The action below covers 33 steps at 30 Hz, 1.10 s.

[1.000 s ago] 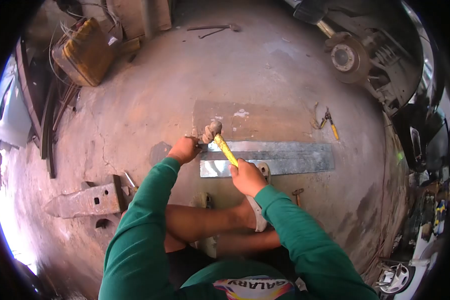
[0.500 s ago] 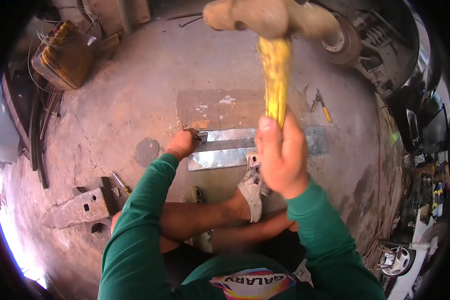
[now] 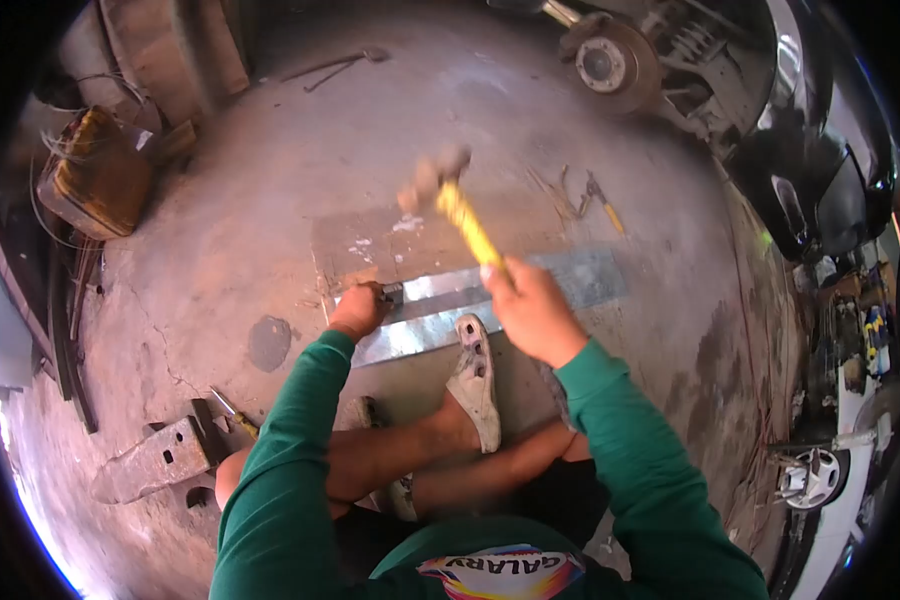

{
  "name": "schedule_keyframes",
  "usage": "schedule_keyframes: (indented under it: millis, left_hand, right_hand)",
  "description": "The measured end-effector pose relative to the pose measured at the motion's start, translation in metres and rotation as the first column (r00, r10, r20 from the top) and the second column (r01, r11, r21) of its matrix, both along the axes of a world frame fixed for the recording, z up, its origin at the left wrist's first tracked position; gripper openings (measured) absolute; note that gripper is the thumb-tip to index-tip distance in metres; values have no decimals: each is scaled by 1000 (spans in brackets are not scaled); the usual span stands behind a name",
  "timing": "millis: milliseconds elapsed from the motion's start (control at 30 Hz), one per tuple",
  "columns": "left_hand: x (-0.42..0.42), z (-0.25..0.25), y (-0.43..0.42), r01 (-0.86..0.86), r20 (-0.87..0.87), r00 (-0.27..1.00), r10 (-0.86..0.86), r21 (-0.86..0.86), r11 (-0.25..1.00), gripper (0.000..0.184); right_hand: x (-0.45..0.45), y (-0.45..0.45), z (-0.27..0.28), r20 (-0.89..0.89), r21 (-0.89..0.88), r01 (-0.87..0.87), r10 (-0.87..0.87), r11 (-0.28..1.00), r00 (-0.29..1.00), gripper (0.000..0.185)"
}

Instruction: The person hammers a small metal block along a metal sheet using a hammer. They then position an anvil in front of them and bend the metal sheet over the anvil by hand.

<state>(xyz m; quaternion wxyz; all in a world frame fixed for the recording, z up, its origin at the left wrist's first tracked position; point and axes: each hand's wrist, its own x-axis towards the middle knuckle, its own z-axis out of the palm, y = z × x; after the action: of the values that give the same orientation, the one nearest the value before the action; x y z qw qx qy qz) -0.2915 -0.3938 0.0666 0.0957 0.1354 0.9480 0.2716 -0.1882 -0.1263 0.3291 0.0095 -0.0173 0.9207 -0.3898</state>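
My right hand (image 3: 537, 312) is wrapped round the yellow handle of a hammer (image 3: 468, 226). Its rusty brown head, blurred by motion, is above the floor beyond the metal. At the left end of a shiny sheet-metal strip (image 3: 410, 338), my left hand (image 3: 359, 310) is closed, with a small dark piece (image 3: 394, 293) showing at its fingers; what kind of tool it is, I cannot make out. A darker band runs along the strip's length. One of my feet, in a pale clog (image 3: 478, 385), rests at the strip's near edge.
Beyond the strip lies a flat brown board (image 3: 370, 235), with pliers (image 3: 604, 203) to its right. An anvil (image 3: 160, 463) and a screwdriver (image 3: 234, 412) are at my left. A rusty yellow can (image 3: 100, 175) stands far left; a brake disc (image 3: 610, 65) and car parts line the right.
The hammer has come down from high in front of me, its head swinging leftward and lower. My left hand stays at the strip's left end. The view has shifted slightly.
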Motion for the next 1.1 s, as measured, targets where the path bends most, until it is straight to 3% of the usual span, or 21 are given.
schedule_keyframes:
  millis: [133, 167, 233, 300, 367, 500, 600, 733, 767, 833, 900, 933, 967, 1000, 1067, 1100]
  left_hand:
    - [11, 18, 10, 20, 20, 1000, -20, 8, 1000, 33]
    - [10, 16, 9, 12, 6, 1000, -12, 7, 1000, 32]
    - [8, 8, 7, 12, -29, 1000, -11, 24, 1000, 34]
    - [11, 5, 6, 24, -72, 997, -21, 47, 999, 36]
    - [4, 11, 11, 5, -17, 1000, -4, 67, 998, 36]
    - [5, 8, 20, 25, -43, 999, -24, 19, 1000, 34]
    - [-7, -1, 34, 50, -45, 998, -48, 40, 998, 33]
    - [-7, 4, 58, 46, -45, 998, -44, 35, 998, 36]
    - [-7, 5, 58, 46, -37, 998, -45, 29, 999, 36]
    - [-7, 9, 59, 66, -25, 997, -66, -20, 998, 34]
    - [-7, 10, 60, 57, 0, 998, -57, -20, 998, 35]
    - [-8, 12, 60, 52, 20, 998, -52, -17, 999, 35]
    - [-9, 13, 59, 51, 10, 999, -51, -19, 999, 35]
    - [-10, 13, 58, 73, -31, 997, -73, -14, 997, 36]
    - [-19, 8, 60, 113, -111, 987, -119, -64, 992, 38]
    - [-19, 1, 60, 105, -113, 988, -105, -7, 994, 38]
  right_hand:
    - [14, -23, 83, -141, -277, 50, -92, 960, 986, 36]
    - [15, -28, 72, -137, -279, 48, -89, 959, 987, 36]
    - [26, -39, 20, -450, -176, 25, -103, 984, 887, 35]
    - [32, -28, -78, -11, 161, 35, -34, 986, 999, 37]
    - [25, -7, -149, 176, 332, -45, -15, 942, 984, 41]
    - [8, 21, -89, 274, 150, -19, -24, 988, 961, 44]
    - [0, 36, -53, 157, 125, 1, -21, 992, 987, 39]
    - [-4, 35, 50, 34, 22, -3, 2, 1000, 999, 35]
    - [-3, 31, 71, -28, -105, 22, -25, 994, 999, 33]
    - [-3, 28, 69, -84, -235, 40, -62, 971, 995, 31]
    - [2, 24, 17, -348, -240, 2, -88, 971, 933, 26]
    - [5, 30, -35, -356, -111, -20, -21, 994, 934, 28]
    - [7, 37, -86, -225, -7, -48, 45, 999, 973, 33]
    - [7, 45, -109, 182, 249, -108, 63, 962, 981, 40]
    - [-8, 52, -108, 179, 246, -91, 47, 965, 983, 42]
    - [-13, 57, -108, 215, 251, -99, 45, 963, 976, 45]
